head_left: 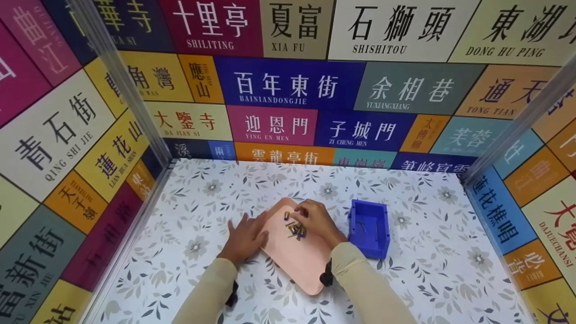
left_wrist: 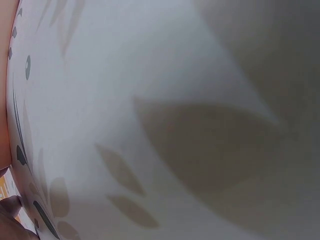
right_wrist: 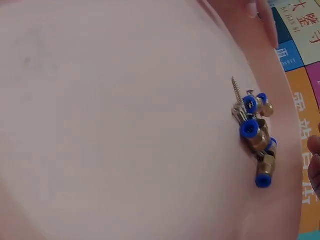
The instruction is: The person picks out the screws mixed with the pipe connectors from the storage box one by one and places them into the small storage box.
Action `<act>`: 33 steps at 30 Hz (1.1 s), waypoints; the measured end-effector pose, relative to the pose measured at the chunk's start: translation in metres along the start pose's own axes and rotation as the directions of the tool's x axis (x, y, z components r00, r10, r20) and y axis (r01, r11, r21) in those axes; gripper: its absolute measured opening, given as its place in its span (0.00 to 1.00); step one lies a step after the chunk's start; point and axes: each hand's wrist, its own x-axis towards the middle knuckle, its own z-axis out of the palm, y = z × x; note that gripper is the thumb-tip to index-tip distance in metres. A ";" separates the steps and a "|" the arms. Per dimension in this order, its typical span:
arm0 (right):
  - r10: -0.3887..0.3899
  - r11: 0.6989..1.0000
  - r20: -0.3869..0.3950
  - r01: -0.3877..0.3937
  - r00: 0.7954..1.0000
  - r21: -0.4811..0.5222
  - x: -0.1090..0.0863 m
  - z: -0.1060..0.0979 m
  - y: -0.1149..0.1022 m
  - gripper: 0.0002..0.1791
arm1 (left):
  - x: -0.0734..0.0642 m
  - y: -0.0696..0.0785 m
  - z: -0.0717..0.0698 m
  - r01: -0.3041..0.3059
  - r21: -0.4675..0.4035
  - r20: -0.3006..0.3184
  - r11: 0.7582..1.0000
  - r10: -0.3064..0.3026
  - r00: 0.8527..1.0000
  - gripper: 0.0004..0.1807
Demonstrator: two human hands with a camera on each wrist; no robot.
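Note:
A pink tray point(head_left: 294, 265) lies slantwise on the table. Near its far end sits a small pile of brass push-in fittings with blue collars point(right_wrist: 255, 132), mixed with silver screws point(right_wrist: 236, 90). One brass fitting point(head_left: 286, 216) lies slightly apart from the pile. My left hand point(head_left: 245, 238) rests at the tray's left edge, fingers spread and thumb along the rim. Above the pile is my right hand point(head_left: 317, 220), its fingers bent downward. Whether anything is between those fingertips is hidden in the head view; the right wrist view catches only fingertips point(right_wrist: 314, 155) at its edge.
A blue plastic bin point(head_left: 369, 208) stands right of the tray, with a few thin screws point(head_left: 362, 225) inside. The tabletop point(head_left: 198, 211) has a leaf-and-flower pattern. Walls of colourful Chinese place-name panels point(head_left: 288, 85) enclose the table at the back and both sides.

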 end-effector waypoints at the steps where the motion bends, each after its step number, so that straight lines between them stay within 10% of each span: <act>1: 0.008 1.000 0.017 -0.008 1.000 -0.001 0.001 0.003 0.000 0.07 | 0.000 0.001 0.000 0.006 0.001 0.001 1.000 -0.006 1.000 0.36; 24: -0.003 0.984 0.158 0.031 0.987 -0.174 -0.004 0.036 0.003 0.13 | 0.001 -0.005 0.002 -0.056 -0.027 -0.042 0.998 0.055 0.998 0.35; 33: 0.042 0.985 0.051 -0.033 0.998 -0.170 -0.011 0.052 0.005 0.11 | 0.001 -0.004 0.001 -0.022 -0.024 0.006 0.999 0.022 1.000 0.36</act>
